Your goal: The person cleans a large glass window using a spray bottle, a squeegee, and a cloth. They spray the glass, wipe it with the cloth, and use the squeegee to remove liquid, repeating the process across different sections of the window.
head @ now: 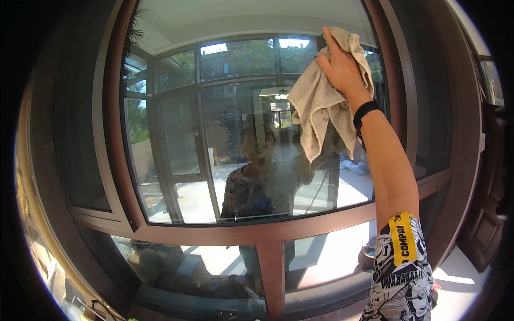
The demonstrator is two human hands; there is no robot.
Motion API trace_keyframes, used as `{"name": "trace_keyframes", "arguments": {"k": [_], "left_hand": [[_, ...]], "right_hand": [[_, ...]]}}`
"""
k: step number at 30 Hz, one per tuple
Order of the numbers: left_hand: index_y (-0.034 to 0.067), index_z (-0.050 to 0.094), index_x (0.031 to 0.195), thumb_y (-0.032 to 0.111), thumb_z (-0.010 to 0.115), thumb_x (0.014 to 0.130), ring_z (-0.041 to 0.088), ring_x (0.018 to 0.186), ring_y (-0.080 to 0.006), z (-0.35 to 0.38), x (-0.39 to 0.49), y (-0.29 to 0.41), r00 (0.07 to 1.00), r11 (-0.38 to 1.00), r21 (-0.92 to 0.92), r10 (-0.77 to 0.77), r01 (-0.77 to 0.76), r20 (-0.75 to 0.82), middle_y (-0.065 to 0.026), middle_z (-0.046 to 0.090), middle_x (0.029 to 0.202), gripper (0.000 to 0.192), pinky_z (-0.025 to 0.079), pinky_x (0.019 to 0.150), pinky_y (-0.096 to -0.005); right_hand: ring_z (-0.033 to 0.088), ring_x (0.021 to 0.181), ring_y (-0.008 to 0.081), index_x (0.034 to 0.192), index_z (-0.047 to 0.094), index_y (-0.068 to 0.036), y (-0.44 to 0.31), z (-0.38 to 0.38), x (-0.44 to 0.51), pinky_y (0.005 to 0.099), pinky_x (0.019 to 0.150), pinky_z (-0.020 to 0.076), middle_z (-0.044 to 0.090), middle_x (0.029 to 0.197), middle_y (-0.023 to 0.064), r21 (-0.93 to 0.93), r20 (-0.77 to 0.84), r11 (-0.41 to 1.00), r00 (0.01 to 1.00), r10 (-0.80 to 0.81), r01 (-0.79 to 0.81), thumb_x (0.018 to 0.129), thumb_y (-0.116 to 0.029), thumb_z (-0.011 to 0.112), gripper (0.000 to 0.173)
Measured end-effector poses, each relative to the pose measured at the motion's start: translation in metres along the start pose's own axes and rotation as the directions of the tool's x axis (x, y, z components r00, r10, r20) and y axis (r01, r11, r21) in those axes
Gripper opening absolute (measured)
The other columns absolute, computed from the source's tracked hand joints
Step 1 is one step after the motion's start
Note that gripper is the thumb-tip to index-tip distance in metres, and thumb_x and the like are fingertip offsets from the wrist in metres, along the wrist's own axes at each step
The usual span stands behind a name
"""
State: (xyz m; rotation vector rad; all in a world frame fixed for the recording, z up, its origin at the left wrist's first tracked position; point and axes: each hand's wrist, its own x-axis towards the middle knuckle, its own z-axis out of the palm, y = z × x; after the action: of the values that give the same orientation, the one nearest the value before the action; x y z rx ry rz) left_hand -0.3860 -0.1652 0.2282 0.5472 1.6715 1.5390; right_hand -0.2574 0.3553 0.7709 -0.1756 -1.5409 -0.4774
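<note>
My right hand (pixel 341 69) is pressed over a beige cloth (pixel 317 100) against the upper right of a large window pane (pixel 241 140). The index finger points up along the cloth, whose folds hang down the glass in loose points. A black band circles the wrist, and a patterned sleeve covers the upper arm. The pane reflects a person, window frames and trees, with a hazy patch below the middle. My left hand is out of view.
A reddish-brown frame (pixel 257 234) surrounds the pane, with a vertical post (pixel 270 277) below it. Dark screened panels (pixel 80 120) flank both sides. Lower glass panes show indistinct objects behind or reflected. A dark panelled door (pixel 482 232) stands at the far right.
</note>
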Motion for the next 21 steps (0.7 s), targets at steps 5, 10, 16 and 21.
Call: {"name": "trace_keyframes", "arguments": {"k": [5, 10, 16, 21], "left_hand": [[0.009, 0.065, 0.119, 0.016, 0.064, 0.09, 0.062, 0.101, -0.0228, -0.055, -0.026, -0.077, 0.896, 0.563, 0.773, 0.443, -0.292, 0.017, -0.0054, 0.064, 0.094, 0.03, 0.055, 0.087, -0.035], [0.009, 0.069, 0.1, 0.018, 0.065, 0.076, 0.059, 0.112, -0.0312, -0.122, -0.009, -0.173, 0.892, 0.753, 0.555, 0.449, -0.353, -0.042, -0.0104, 0.062, 0.104, 0.026, 0.051, 0.099, -0.0495], [0.007, 0.067, 0.1, 0.016, 0.066, 0.072, 0.056, 0.114, -0.0411, -0.155, -0.027, -0.205, 0.774, 0.453, 0.785, 0.631, -0.423, 0.053, -0.0156, 0.061, 0.11, 0.03, 0.049, 0.096, -0.0548], [0.005, 0.065, 0.115, 0.012, 0.074, 0.081, 0.062, 0.098, -0.0429, -0.162, -0.048, -0.197, 0.726, 0.676, 0.674, 0.619, -0.298, -0.3, -0.0203, 0.06, 0.116, 0.035, 0.054, 0.079, -0.0492]], "right_hand": [[0.05, 0.132, 0.0427, 0.157, 0.032, -0.01, 0.022, -0.004, 0.004, 0.0529, 0.113, 0.0342, 0.048, 0.151, 0.0221, -0.324, -0.356, 0.818, 0.862, 0.36, -0.475, 0.091, -0.051, 0.049, 0.08], [0.053, 0.127, 0.044, 0.154, 0.037, -0.007, -0.039, 0.023, 0.025, 0.0516, 0.106, 0.043, 0.054, 0.142, 0.0247, -0.276, -0.301, 0.825, 0.859, 0.414, -0.494, 0.09, -0.046, 0.051, 0.076], [0.056, 0.12, 0.0467, 0.155, 0.036, -0.008, -0.227, 0.139, 0.075, 0.0503, 0.104, 0.0448, 0.058, 0.135, 0.0276, 0.069, -0.276, 0.975, 0.943, -0.184, 0.21, 0.093, -0.03, 0.05, 0.068], [0.037, 0.142, 0.0483, 0.161, 0.026, -0.027, -0.411, 0.206, 0.035, 0.0515, 0.118, 0.0327, 0.04, 0.156, 0.0239, 0.255, 0.044, 0.954, 0.984, -0.173, 0.157, 0.095, -0.027, 0.049, 0.07]]}}
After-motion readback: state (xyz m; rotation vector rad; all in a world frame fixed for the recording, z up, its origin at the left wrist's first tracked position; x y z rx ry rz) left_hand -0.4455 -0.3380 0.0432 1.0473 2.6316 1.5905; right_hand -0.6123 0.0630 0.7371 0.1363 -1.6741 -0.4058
